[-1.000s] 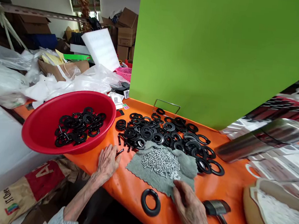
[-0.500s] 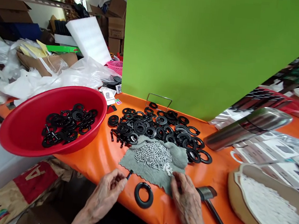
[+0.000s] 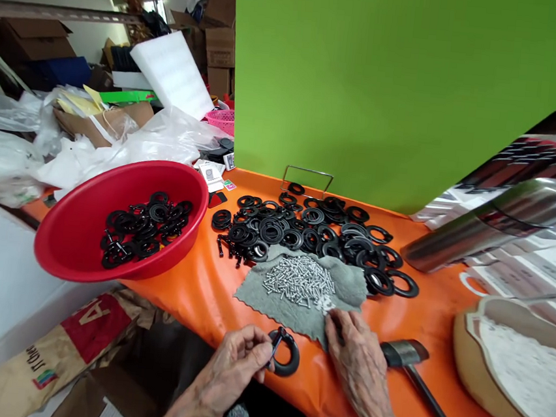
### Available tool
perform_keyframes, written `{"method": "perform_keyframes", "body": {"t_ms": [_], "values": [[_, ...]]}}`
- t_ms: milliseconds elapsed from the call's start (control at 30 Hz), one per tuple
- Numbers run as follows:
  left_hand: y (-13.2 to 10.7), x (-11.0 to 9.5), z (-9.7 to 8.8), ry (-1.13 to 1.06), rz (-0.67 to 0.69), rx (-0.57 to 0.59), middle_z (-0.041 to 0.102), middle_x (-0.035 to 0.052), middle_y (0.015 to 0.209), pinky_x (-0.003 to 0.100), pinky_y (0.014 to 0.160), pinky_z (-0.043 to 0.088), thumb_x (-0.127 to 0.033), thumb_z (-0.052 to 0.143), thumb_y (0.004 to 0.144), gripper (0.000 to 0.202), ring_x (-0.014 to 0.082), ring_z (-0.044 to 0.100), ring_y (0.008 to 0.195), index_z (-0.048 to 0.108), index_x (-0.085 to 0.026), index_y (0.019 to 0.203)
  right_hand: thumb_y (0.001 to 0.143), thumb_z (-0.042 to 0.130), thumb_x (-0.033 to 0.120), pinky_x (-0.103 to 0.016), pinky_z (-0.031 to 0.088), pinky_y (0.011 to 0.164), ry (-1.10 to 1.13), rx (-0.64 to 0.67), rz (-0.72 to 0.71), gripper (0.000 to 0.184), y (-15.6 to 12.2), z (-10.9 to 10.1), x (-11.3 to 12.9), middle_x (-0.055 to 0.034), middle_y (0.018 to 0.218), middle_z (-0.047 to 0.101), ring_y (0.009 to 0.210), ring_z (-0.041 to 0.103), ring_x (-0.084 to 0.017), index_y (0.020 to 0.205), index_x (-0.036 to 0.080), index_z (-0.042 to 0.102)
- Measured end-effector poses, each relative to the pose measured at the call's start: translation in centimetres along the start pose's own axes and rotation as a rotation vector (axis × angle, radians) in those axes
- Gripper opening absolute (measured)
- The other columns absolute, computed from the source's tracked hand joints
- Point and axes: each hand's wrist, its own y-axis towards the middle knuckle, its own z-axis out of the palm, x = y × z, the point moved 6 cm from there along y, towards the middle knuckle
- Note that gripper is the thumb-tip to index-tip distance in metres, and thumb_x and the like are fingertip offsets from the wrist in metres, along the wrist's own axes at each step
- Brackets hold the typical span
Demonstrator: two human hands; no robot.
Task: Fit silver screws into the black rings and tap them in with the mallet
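My left hand (image 3: 238, 365) pinches a small black rod-like part (image 3: 277, 343) between thumb and fingers. The part is over the left side of a black ring (image 3: 291, 360) lying flat at the table's front edge. My right hand (image 3: 359, 357) rests at the near right corner of a grey-green cloth (image 3: 278, 309), its fingers curled beside a little cluster of white bits (image 3: 324, 303). What those fingers hold, if anything, is hidden. A heap of small silver screws or rivets (image 3: 298, 279) lies on the cloth.
Behind the cloth, many black rings (image 3: 272, 230) are piled on the orange table (image 3: 191, 292). A red basin (image 3: 69, 234) with black parts stands left. To the right are a hammer (image 3: 406, 353), a steel flask (image 3: 493, 223) and a tan tub (image 3: 470, 358) of white pieces.
My left hand has moved right with the black part, from beside the black ring to over its left side. My right hand stays by the cloth corner. The view has shifted slightly.
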Motion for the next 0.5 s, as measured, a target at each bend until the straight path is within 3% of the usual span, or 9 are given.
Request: {"method": "perform_keyframes", "body": {"t_ms": [300,400,500], "values": [[-0.1,0.7,0.4,-0.027,-0.008,0.03,0.055,0.0,0.07,0.022,0.062,0.035,-0.056,0.064,0.076,0.043,0.0085,0.043,0.059,0.056,-0.014,0.078,0.081,0.043,0.038,-0.035,0.047,0.068,0.264,0.033,0.079,0.019,-0.2,-1.3,0.2,-0.0053,0.078,0.061,0.071,0.06,-0.021,0.083,0.023,0.054],[-0.3,0.7,0.3,0.104,0.043,-0.032,0.055,0.0004,0.073,0.023,0.063,0.038,-0.048,0.065,0.077,0.035,0.0109,0.046,0.064,0.057,-0.015,0.081,0.082,0.048,0.038,-0.029,0.049,0.058,0.399,0.087,0.119,0.017,-0.8,-1.8,0.5,-0.0015,0.072,0.061,0.059,0.058,-0.016,0.084,0.024,0.055],[-0.6,0.1,0.1,0.316,0.145,-0.12,0.059,0.0026,0.08,0.025,0.069,0.041,-0.036,0.06,0.082,0.019,0.0142,0.051,0.073,0.057,-0.017,0.082,0.085,0.05,0.044,-0.025,0.051,0.055,0.535,0.135,0.153,0.021,-2.0,-2.1,1.6,-0.0009,0.07,0.061,0.06,0.059,-0.015,0.085,0.024,0.056]]}}
